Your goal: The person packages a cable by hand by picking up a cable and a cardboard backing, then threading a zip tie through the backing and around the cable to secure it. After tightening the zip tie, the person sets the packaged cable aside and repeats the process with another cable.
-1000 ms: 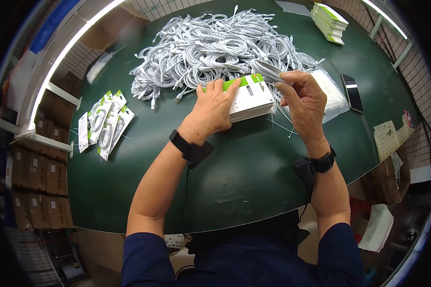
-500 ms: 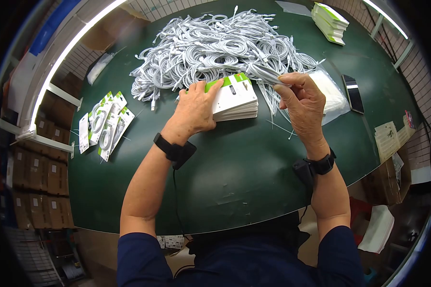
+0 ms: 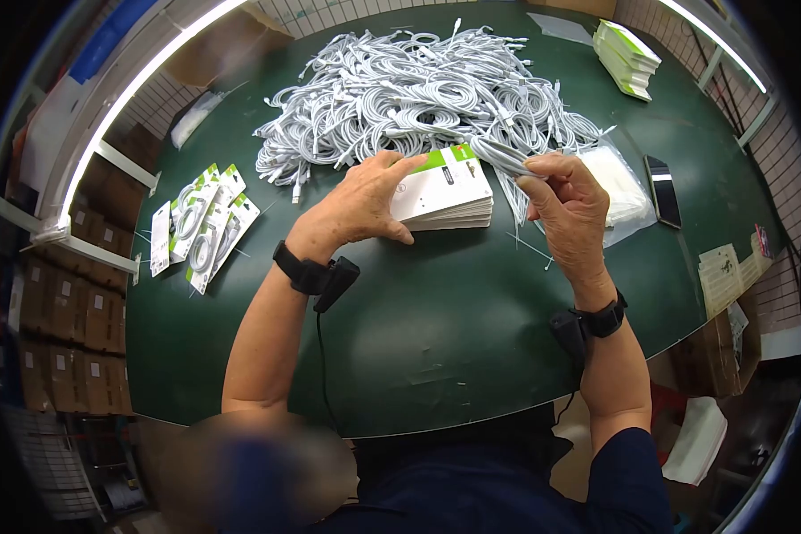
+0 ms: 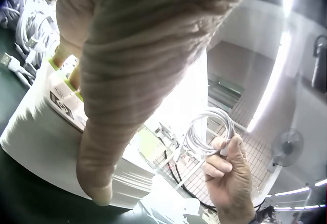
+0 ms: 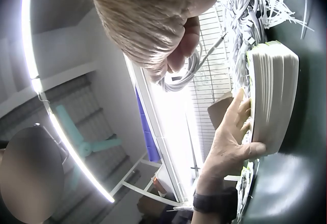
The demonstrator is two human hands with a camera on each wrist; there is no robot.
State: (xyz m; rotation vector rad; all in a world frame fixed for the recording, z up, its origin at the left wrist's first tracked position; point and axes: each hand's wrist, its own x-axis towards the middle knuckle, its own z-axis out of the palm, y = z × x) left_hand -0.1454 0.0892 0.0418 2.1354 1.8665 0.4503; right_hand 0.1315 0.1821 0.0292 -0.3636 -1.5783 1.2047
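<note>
A thick stack of white cards with green tops (image 3: 449,194) lies on the table, just in front of the heap of white cables (image 3: 409,98). The left hand (image 3: 356,205) holds the stack's left end, its thumb along the near side and its fingers over the far edge; in the left wrist view the thumb presses the card edges (image 4: 46,137). To the right of the stack, the right hand (image 3: 574,209) pinches a coiled white cable (image 3: 503,158) between thumb and fingers. The right wrist view shows this coil (image 5: 185,78) hanging from the fingers, apart from the stack.
Carded cables (image 3: 203,227) lie at the left. On the right are a clear bag with white contents (image 3: 616,187), a phone (image 3: 662,191) and paper sheets (image 3: 730,271). Another card stack (image 3: 626,60) stands at the back right. Thin white ties (image 3: 534,247) lie near the right hand.
The left hand has moved left with the card stack, and its thumb now stands farther from the fingers. The right hand keeps its pinch on the coil. The head view has shifted slightly.
</note>
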